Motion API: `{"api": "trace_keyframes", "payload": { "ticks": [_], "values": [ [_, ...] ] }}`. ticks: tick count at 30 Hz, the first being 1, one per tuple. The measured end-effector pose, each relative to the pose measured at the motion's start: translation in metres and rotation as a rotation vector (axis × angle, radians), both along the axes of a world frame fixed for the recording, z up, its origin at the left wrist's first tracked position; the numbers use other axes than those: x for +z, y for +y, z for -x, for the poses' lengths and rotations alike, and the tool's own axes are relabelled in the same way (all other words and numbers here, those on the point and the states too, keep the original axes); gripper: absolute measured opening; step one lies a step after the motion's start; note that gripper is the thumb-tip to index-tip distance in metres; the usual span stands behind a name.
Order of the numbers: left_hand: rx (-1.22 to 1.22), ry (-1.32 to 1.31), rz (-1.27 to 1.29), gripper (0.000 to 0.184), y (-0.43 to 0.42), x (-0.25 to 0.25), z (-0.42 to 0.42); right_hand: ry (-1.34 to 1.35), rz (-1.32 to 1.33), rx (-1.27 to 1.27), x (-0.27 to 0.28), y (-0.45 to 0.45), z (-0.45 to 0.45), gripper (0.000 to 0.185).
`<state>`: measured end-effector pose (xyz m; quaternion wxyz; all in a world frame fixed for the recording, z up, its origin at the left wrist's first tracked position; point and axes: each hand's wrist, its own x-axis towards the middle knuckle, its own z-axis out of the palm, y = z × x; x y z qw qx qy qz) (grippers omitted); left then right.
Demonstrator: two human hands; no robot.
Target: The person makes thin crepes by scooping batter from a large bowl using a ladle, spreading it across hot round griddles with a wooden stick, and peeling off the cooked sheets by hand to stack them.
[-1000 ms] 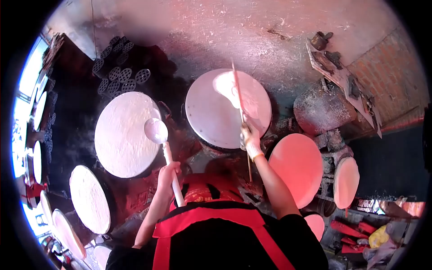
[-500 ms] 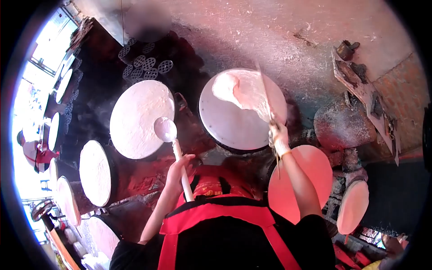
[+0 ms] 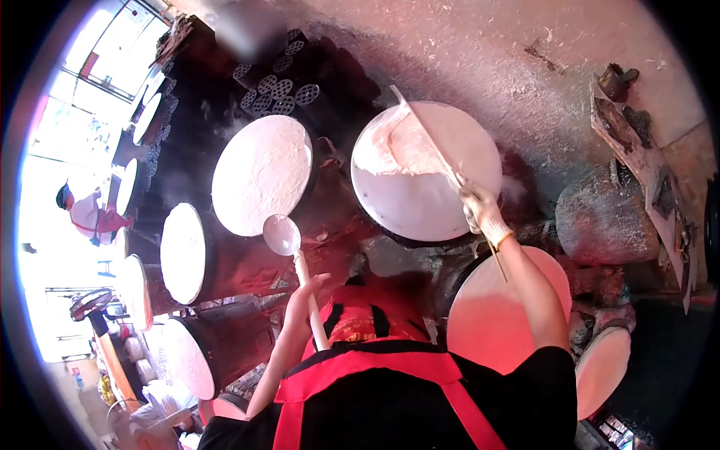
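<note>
My left hand (image 3: 304, 298) is closed around the white handle of a ladle (image 3: 282, 235), whose bowl is up near the edge of a batter-covered round griddle (image 3: 262, 176). In my right hand (image 3: 481, 210) is a long thin spreading stick (image 3: 425, 133), gripped near its lower part. The stick slants up and left across another round griddle (image 3: 420, 214). Wet pale batter (image 3: 397, 150) lies over that griddle's upper left, along the stick; bare metal shows below it. A yellow band circles my right wrist.
A round griddle (image 3: 517, 300) lies below my right forearm, and another (image 3: 604, 371) at lower right. More coated griddles (image 3: 184, 253) line the left. Perforated cylinders (image 3: 281, 88) stand at the back. Another person (image 3: 94, 214) is at far left. A worn board (image 3: 637, 161) leans at right.
The spreading stick has swung its far tip leftward and now slants more across the griddle, with the batter to its left. My left hand keeps the ladle. The whole view has shifted somewhat.
</note>
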<state>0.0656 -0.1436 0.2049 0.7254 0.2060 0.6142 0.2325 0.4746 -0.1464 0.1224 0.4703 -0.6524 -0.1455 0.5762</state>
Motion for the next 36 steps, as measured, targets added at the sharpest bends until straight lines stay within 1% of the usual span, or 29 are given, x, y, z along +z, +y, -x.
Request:
{"api": "trace_keyframes", "payload": {
  "ticks": [3,4,5,7,8,9,10,11,13,15,17,19,21,22,24,25,26,27,28,29,30,31,33,35,36],
  "values": [
    [-0.021,-0.068,-0.059,0.034,-0.004,-0.015,0.020,0.006,-0.080,0.238,-0.006,-0.019,0.019,0.026],
    [-0.029,0.007,-0.071,0.032,-0.001,0.003,0.008,0.077,-0.155,0.275,0.005,-0.037,0.025,0.034],
    [-0.033,0.003,-0.065,0.032,0.002,0.003,0.005,0.059,-0.156,0.284,0.002,-0.057,0.029,0.040],
    [-0.047,-0.013,-0.054,0.030,0.010,0.004,0.004,0.106,-0.091,0.270,0.015,-0.100,0.029,0.040],
    [-0.056,-0.036,-0.062,0.029,0.015,0.002,0.004,0.118,-0.109,0.211,0.008,-0.114,0.025,0.040],
    [-0.122,-0.028,-0.045,0.029,0.020,0.003,0.004,0.130,-0.126,0.149,-0.001,-0.125,0.027,0.041],
    [-0.193,-0.018,-0.028,0.029,0.027,0.005,0.005,0.002,-0.114,0.012,-0.005,-0.122,0.040,0.040],
    [-0.269,-0.009,-0.011,0.029,0.033,0.006,0.006,-0.050,-0.150,-0.158,-0.010,-0.113,0.054,0.038],
    [-0.345,-0.012,-0.034,0.028,0.044,0.007,0.008,0.007,-0.027,-0.223,-0.006,-0.099,0.076,0.036],
    [-0.445,-0.038,-0.076,0.026,0.059,0.009,0.017,0.061,0.009,-0.118,0.002,-0.114,0.103,0.036],
    [-0.513,-0.056,-0.097,0.024,0.075,0.009,0.029,0.148,-0.212,-0.130,-0.010,-0.161,0.127,0.040],
    [-0.592,-0.066,-0.113,0.024,0.093,0.001,0.047,0.167,-0.095,-0.190,0.006,-0.212,0.164,0.049],
    [-0.631,-0.088,-0.118,0.022,0.108,-0.010,0.066,-0.045,-0.046,-0.248,-0.003,-0.246,0.209,0.046],
    [-0.639,-0.104,-0.123,0.022,0.114,-0.015,0.077,0.031,-0.225,-0.318,-0.035,-0.249,0.233,0.045],
    [-0.629,-0.135,-0.130,0.021,0.123,-0.020,0.100,0.586,-0.399,-0.550,-0.055,-0.217,0.271,0.042],
    [-0.612,-0.150,-0.134,0.021,0.126,-0.018,0.112,0.710,-0.702,-0.416,-0.055,-0.171,0.285,0.042],
    [-0.593,-0.167,-0.136,0.021,0.128,-0.018,0.123,0.382,-0.484,-0.551,-0.028,-0.117,0.309,0.041],
    [-0.604,-0.187,-0.140,0.020,0.132,-0.021,0.140,0.264,-0.438,-0.599,-0.010,-0.063,0.326,0.040],
    [-0.567,-0.193,-0.154,0.021,0.135,-0.023,0.157,0.158,-0.505,-0.606,-0.013,-0.017,0.336,0.035],
    [-0.530,-0.201,-0.169,0.021,0.135,-0.025,0.170,0.112,-0.565,-0.623,-0.025,0.029,0.341,0.033],
    [-0.460,-0.175,-0.245,0.024,0.131,-0.018,0.181,0.058,-0.582,-0.659,-0.054,0.077,0.340,0.032],
    [-0.437,-0.138,-0.277,0.029,0.129,-0.009,0.192,-0.023,-0.523,-0.684,-0.058,0.121,0.340,0.036],
    [-0.409,-0.112,-0.230,0.031,0.130,-0.006,0.219,-0.098,-0.442,-0.740,-0.062,0.188,0.339,0.037],
    [-0.323,-0.086,-0.202,0.031,0.126,0.002,0.232,-0.084,-0.291,-0.800,-0.073,0.219,0.336,0.040],
    [-0.277,-0.111,-0.153,0.030,0.124,0.012,0.233,-0.189,-0.320,-0.920,-0.110,0.234,0.335,0.026]
  ]
}}
